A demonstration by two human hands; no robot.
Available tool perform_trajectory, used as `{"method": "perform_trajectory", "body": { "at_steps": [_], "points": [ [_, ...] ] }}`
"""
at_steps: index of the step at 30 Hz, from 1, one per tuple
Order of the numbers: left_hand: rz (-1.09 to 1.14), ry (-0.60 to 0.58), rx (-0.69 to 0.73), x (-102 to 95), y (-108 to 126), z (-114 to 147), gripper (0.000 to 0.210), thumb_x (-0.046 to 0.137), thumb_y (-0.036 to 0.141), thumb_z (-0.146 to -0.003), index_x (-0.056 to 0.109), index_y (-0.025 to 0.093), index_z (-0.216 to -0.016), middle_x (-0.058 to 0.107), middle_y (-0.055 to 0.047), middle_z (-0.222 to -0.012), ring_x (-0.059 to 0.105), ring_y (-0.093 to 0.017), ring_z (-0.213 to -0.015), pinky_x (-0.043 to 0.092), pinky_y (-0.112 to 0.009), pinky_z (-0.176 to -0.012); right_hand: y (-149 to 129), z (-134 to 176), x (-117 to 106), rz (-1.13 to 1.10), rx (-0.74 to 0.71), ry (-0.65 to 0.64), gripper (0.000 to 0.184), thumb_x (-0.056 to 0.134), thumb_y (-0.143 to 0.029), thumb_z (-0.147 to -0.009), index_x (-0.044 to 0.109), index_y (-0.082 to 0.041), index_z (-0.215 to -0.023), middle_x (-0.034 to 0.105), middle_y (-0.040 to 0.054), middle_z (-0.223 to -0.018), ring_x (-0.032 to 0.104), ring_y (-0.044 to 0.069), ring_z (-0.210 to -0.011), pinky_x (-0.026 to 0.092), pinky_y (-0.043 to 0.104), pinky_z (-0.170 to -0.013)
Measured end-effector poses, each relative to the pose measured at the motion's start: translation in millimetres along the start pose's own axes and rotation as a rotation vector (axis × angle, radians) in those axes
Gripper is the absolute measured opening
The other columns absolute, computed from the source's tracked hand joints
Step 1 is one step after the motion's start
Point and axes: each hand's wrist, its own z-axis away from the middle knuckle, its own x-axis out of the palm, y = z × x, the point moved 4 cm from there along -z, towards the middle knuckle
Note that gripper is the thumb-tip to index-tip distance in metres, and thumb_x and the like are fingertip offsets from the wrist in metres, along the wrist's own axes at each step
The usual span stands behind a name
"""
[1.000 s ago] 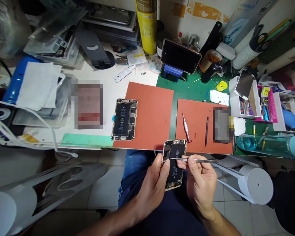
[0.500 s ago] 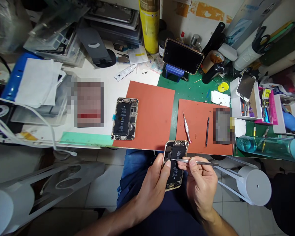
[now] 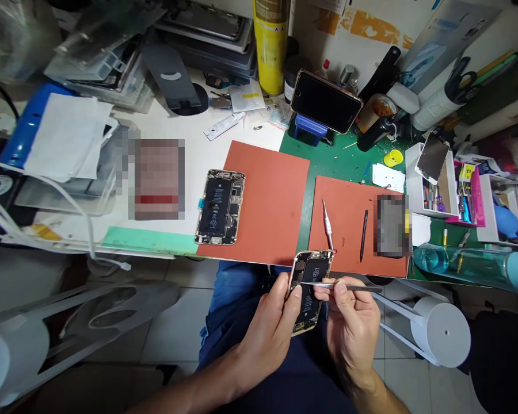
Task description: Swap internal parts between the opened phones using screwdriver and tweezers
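Note:
My left hand (image 3: 271, 322) grips an opened smartphone (image 3: 317, 270) by its left side, just beyond the table's front edge. The phone's dark battery and circuit parts face up. In my right hand (image 3: 351, 316) are metal tweezers (image 3: 362, 287), held between thumb and fingers. Their tips reach across the phone to its left side by my left thumb; whether they pinch anything is too small to tell. A second opened smartphone (image 3: 219, 207) lies on the left orange mat (image 3: 271, 201), with a bit of blue tape at its edge.
A screwdriver (image 3: 327, 221) and a black pry stick (image 3: 364, 236) lie on the right orange mat (image 3: 345, 201). A phone rests on a blue stand (image 3: 309, 127) behind. A blue bottle (image 3: 479, 264) lies at the right front edge. White cables (image 3: 82, 213) hang at left.
The view has shifted slightly. My hands keep the same grips on the phone and the tweezers, and the tweezer tips stay at the phone's left side.

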Motion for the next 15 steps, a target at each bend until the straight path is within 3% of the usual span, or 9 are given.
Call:
{"method": "perform_trajectory", "body": {
  "at_steps": [15],
  "points": [
    [-0.054, 0.016, 0.002, -0.8, 19.9, -8.0, 0.029, 0.054, 0.049, -0.104, 0.069, 0.028, -0.117, 0.080, -0.013, -0.111, 0.073, -0.032, -0.121, 0.061, -0.048, -0.105, 1.3, 0.2, -1.4, 0.014, -0.005, 0.012, 0.015, 0.087, -0.031, -0.092, 0.079, -0.019, -0.096, 0.085, 0.0067, -0.085, 0.085, 0.022, -0.073, 0.072, 0.033, -0.075]
  ]
}}
